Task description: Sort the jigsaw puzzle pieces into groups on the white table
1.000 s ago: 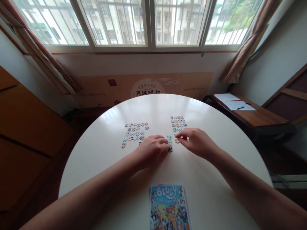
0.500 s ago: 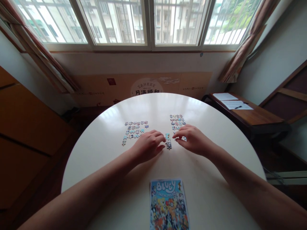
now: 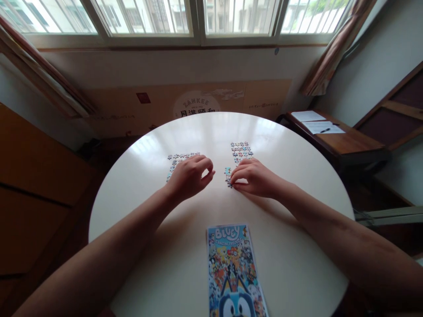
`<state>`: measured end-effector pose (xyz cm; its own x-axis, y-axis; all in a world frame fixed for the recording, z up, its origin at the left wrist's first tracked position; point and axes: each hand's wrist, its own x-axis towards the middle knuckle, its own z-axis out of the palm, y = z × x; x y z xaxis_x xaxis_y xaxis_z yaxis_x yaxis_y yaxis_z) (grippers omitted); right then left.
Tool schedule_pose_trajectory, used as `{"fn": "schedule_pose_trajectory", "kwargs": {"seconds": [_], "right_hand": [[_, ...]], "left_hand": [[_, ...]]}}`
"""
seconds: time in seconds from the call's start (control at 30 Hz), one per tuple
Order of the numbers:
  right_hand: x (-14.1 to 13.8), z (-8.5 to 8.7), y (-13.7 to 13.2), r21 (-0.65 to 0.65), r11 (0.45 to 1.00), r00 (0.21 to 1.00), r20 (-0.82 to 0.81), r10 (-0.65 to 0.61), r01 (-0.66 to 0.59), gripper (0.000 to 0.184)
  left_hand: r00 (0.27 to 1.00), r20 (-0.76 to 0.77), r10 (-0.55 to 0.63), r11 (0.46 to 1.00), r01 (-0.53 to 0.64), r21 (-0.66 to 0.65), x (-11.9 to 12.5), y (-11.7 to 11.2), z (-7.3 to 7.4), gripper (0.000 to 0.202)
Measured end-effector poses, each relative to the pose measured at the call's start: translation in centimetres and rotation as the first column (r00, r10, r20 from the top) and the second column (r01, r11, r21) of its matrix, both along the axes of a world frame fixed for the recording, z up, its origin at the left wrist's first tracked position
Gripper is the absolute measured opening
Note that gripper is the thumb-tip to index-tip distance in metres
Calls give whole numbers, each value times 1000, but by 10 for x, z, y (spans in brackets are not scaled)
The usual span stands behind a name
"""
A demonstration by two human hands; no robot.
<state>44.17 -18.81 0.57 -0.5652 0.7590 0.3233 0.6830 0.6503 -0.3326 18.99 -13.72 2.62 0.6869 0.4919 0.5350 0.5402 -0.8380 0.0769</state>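
Observation:
A short strip of joined jigsaw puzzle pieces (image 3: 228,172) lies on the round white table (image 3: 185,264). My right hand (image 3: 256,177) is at the strip's near right edge, thumb and forefinger pinched at a piece there; the fingertips cover most of it. To the left, my left hand (image 3: 188,175) hovers over the table, apart from the strip. Its thumb and forefinger curl together into a loop, and anything between the tips is too small to make out. Rows of loose puzzle pieces (image 3: 181,156) are partly hidden behind my left hand. Another group of pieces (image 3: 241,149) lies beyond my right hand.
A colourful "Bluey" picture sheet (image 3: 231,259) lies at the near side of the table. On the right, a wooden side table (image 3: 357,138) bears papers (image 3: 322,127) and a pen. A printed cardboard panel (image 3: 115,103) stands below the barred window.
My left hand has drawn away leftward from the strip. My right hand has come in to the strip's near right edge. The view has tipped downward, showing more of the picture sheet.

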Motion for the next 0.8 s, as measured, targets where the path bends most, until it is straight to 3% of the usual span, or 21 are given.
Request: {"fn": "schedule_pose_trajectory", "kwargs": {"seconds": [0.47, 0.57, 0.67, 0.8], "right_hand": [[5, -8, 6, 49, 999, 999, -38, 16, -14, 10], [3, -1, 2, 80, 996, 996, -87, 37, -30, 10], [1, 7, -2, 120, 993, 986, -164, 27, -7, 11], [-3, 14, -8, 160, 984, 946, -323, -22, 78, 11]], "left_hand": [[995, 88, 51, 998, -48, -35, -10, 7, 5, 12], [973, 182, 140, 988, -124, -94, -21, 14, 14, 15], [903, 321, 285, 957, -252, -141, -36, 25, 22, 20], [796, 403, 451, 893, -402, -204, -53, 44, 19, 21]]}}
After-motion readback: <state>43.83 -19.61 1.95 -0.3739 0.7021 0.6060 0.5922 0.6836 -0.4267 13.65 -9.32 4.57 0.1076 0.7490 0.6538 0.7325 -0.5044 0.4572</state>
